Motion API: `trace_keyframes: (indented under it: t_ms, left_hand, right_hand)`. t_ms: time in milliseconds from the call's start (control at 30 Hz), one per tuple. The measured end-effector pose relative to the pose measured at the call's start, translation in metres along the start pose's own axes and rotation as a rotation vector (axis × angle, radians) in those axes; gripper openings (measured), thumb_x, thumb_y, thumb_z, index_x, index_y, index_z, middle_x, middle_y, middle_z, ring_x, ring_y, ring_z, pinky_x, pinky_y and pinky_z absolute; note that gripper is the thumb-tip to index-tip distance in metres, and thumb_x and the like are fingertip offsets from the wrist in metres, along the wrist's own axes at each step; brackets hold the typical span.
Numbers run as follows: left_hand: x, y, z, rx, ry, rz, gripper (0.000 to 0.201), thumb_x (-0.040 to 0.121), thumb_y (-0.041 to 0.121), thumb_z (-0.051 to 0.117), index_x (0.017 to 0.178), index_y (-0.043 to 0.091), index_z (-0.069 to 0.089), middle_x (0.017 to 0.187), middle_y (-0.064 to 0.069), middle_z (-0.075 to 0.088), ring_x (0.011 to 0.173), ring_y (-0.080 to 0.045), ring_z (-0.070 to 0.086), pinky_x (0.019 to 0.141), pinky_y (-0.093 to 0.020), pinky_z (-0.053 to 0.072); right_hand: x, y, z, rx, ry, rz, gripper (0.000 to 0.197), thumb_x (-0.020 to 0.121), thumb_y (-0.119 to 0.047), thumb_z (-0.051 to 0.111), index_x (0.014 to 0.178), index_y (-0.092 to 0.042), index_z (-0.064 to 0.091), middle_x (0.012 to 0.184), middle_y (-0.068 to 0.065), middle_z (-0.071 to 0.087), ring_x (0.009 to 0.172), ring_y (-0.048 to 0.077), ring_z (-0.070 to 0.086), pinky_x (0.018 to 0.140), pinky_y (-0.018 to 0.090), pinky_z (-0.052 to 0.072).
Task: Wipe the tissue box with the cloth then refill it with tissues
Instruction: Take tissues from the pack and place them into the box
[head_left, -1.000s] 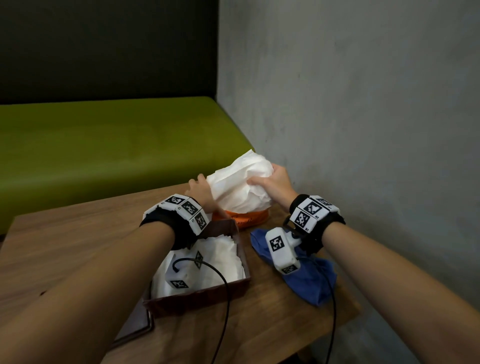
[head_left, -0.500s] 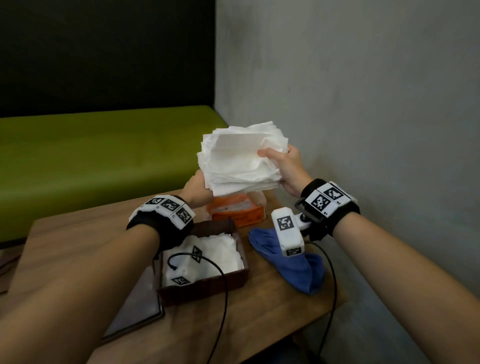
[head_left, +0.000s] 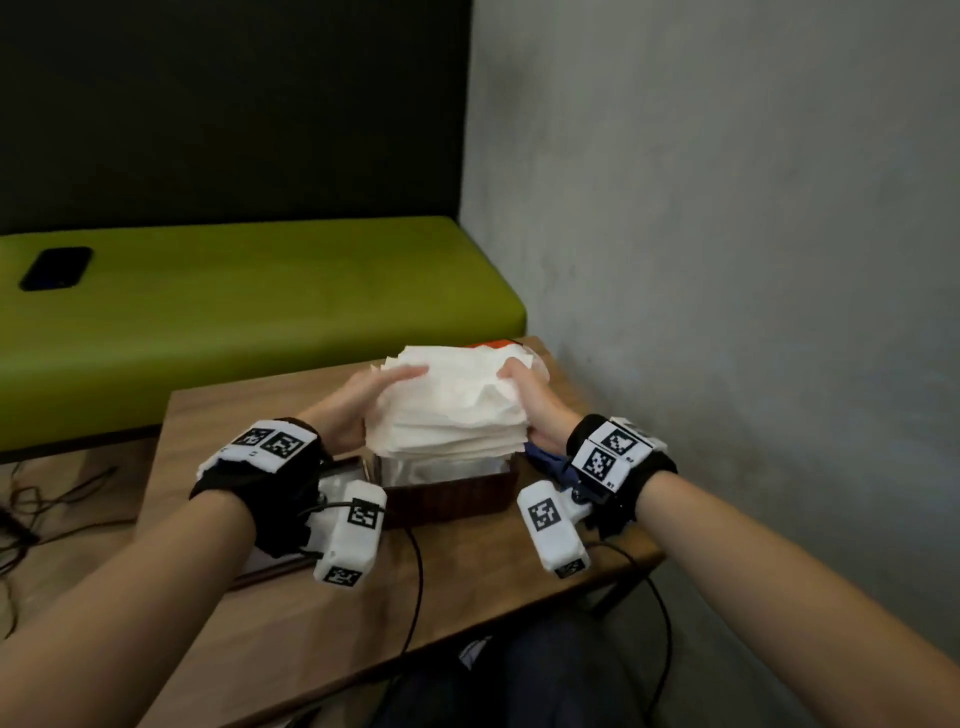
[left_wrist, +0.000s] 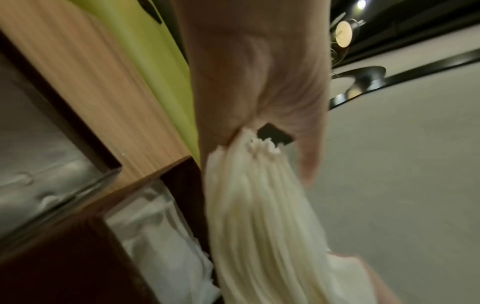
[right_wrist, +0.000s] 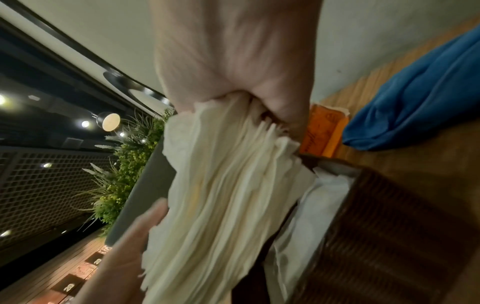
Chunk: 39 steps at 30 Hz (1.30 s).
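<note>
- Table (head_left: 291, 639) is carrying a brown tissue box (head_left: 447, 496), open-topped, with white tissues lying inside.
- Left hand (head_left: 353, 402) and right hand (head_left: 537, 410) are gripping a thick tissue stack (head_left: 452, 410) from either side, directly over the box.
- Right wrist view is showing the blue cloth (right_wrist: 420, 98) and an orange packet (right_wrist: 322, 133) beside the box; the head view is largely hiding them.
- Left wrist view alone is showing the box's detached lid (left_wrist: 39, 164).
- Phone (head_left: 56, 268) is lying on the green bench (head_left: 260, 312).
</note>
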<state>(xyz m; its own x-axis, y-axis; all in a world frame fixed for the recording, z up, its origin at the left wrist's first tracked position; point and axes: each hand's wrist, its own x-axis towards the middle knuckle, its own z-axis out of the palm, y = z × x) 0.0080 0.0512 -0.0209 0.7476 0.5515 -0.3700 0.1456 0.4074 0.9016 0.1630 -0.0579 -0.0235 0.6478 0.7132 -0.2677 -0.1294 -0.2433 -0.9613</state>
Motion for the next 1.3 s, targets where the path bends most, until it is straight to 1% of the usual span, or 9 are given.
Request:
trace_keyframes:
  t_ms: [133, 300, 467, 567, 700, 867, 1033, 1167, 1300]
  left_hand:
    - [0.002, -0.018, -0.010, -0.046, 0.051, 0.042, 0.043, 0.085, -0.004, 0.050, 0.128, -0.003, 0.049, 0.123, -0.025, 0.059, 0.081, -0.026, 0.070, 0.064, -0.031, 0.061]
    - [0.013, -0.026, -0.009, 0.067, 0.087, 0.040, 0.063, 0.077, -0.020, 0.036, 0.127, 0.018, 0.039, 0.115, -0.012, 0.054, 0.096, -0.025, 0.056, 0.072, -0.034, 0.051]
    - [0.019, -0.024, -0.006, -0.018, 0.115, 0.003, 0.045, 0.083, 0.015, 0.061, 0.125, 0.006, 0.047, 0.118, -0.009, 0.061, 0.103, -0.026, 0.062, 0.081, -0.038, 0.053]
    - [0.025, -0.028, -0.006, -0.034, 0.211, 0.071, 0.065, 0.071, 0.021, 0.076, 0.125, 0.003, 0.045, 0.124, -0.016, 0.060, 0.109, -0.031, 0.062, 0.092, -0.047, 0.053]
    - [0.029, -0.030, -0.006, -0.020, 0.317, 0.144, 0.059, 0.074, -0.009, 0.064, 0.123, 0.011, 0.038, 0.115, -0.011, 0.053, 0.104, -0.032, 0.056, 0.073, -0.039, 0.054]
    - [0.028, -0.026, -0.008, -0.034, 0.167, 0.044, 0.057, 0.074, -0.011, 0.057, 0.128, 0.001, 0.044, 0.118, -0.018, 0.059, 0.098, -0.032, 0.061, 0.064, -0.030, 0.056]
    - [0.020, -0.019, -0.001, -0.114, 0.023, -0.037, 0.036, 0.085, 0.005, 0.047, 0.120, 0.005, 0.051, 0.100, -0.013, 0.063, 0.081, -0.024, 0.062, 0.057, -0.024, 0.058]
    - [0.021, -0.018, 0.002, -0.024, 0.035, -0.050, 0.040, 0.084, 0.003, 0.041, 0.123, 0.004, 0.049, 0.109, -0.017, 0.060, 0.081, -0.026, 0.062, 0.056, -0.026, 0.058]
    - [0.024, -0.017, 0.007, 0.145, 0.137, -0.042, 0.025, 0.088, 0.011, 0.036, 0.107, 0.003, 0.051, 0.097, -0.016, 0.059, 0.075, -0.026, 0.058, 0.061, -0.028, 0.051]
  right_hand:
    - [-0.002, 0.008, 0.008, -0.167, 0.027, -0.026, 0.057, 0.086, -0.016, 0.052, 0.135, -0.007, 0.025, 0.127, 0.011, 0.049, 0.114, 0.031, 0.049, 0.101, 0.044, 0.042]
    - [0.011, 0.034, 0.006, -0.278, 0.093, -0.158, 0.059, 0.075, -0.026, 0.067, 0.128, -0.008, 0.048, 0.125, 0.013, 0.060, 0.116, 0.031, 0.054, 0.099, 0.048, 0.046]
    - [0.013, 0.033, 0.003, -0.295, 0.066, -0.159, 0.051, 0.094, -0.036, 0.046, 0.135, -0.006, 0.040, 0.138, 0.014, 0.049, 0.127, 0.031, 0.044, 0.108, 0.045, 0.036]
    - [0.008, 0.026, 0.005, -0.104, -0.113, -0.131, 0.078, 0.076, -0.040, 0.060, 0.141, -0.013, 0.025, 0.143, 0.008, 0.043, 0.130, 0.026, 0.042, 0.111, 0.047, 0.033]
    - [0.006, 0.027, -0.003, -0.218, -0.192, -0.209, 0.076, 0.074, 0.000, 0.072, 0.134, -0.010, 0.026, 0.133, 0.008, 0.046, 0.123, 0.024, 0.046, 0.106, 0.042, 0.040]
    - [0.006, 0.030, -0.002, -0.099, 0.019, -0.253, 0.061, 0.090, -0.007, 0.058, 0.140, -0.008, 0.024, 0.136, 0.003, 0.037, 0.127, 0.020, 0.039, 0.111, 0.043, 0.034]
    - [0.001, 0.017, -0.002, 0.089, -0.044, -0.115, 0.056, 0.088, -0.023, 0.062, 0.132, -0.016, 0.028, 0.105, -0.016, 0.047, 0.113, 0.018, 0.048, 0.106, 0.041, 0.040]
    - [0.020, 0.035, -0.003, -0.117, -0.063, 0.002, 0.071, 0.061, -0.042, 0.063, 0.120, -0.007, 0.049, 0.117, 0.012, 0.061, 0.108, 0.031, 0.058, 0.101, 0.051, 0.044]
    - [0.009, 0.022, -0.002, -0.355, -0.128, 0.044, 0.034, 0.070, -0.042, 0.043, 0.087, -0.014, 0.051, 0.086, 0.006, 0.054, 0.092, 0.029, 0.051, 0.082, 0.038, 0.041]
